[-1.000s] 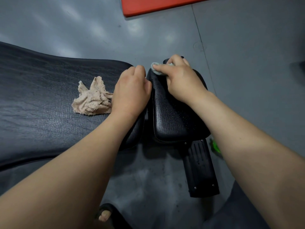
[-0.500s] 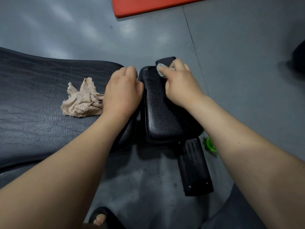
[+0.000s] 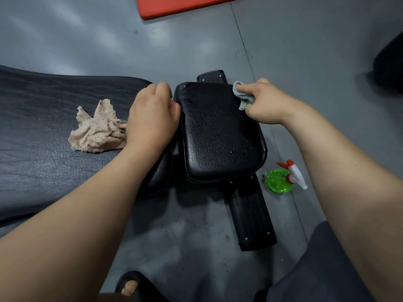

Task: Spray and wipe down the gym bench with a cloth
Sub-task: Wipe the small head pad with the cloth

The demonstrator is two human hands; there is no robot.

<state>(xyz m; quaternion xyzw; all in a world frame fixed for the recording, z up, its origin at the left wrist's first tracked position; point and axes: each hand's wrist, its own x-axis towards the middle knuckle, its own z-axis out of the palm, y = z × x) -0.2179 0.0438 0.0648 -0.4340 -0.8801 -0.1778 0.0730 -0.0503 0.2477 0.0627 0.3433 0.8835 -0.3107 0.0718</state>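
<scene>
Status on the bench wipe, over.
Right hand pinches grey cloth at far right corner of seat pad. Left hand grips end of back pad. Seat pad wet with droplets. Nothing in the way.

The left hand (image 3: 152, 118) hides part of the beige cloth (image 3: 98, 131), its own fingertips out of sight. The bench pad (image 3: 43, 118) runs off the left edge.

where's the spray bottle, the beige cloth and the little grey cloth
spray bottle (image 3: 278, 181): head view, green body
beige cloth (image 3: 98, 132): head view, middle of the heap
little grey cloth (image 3: 244, 100): head view, bunched part that shows
</scene>
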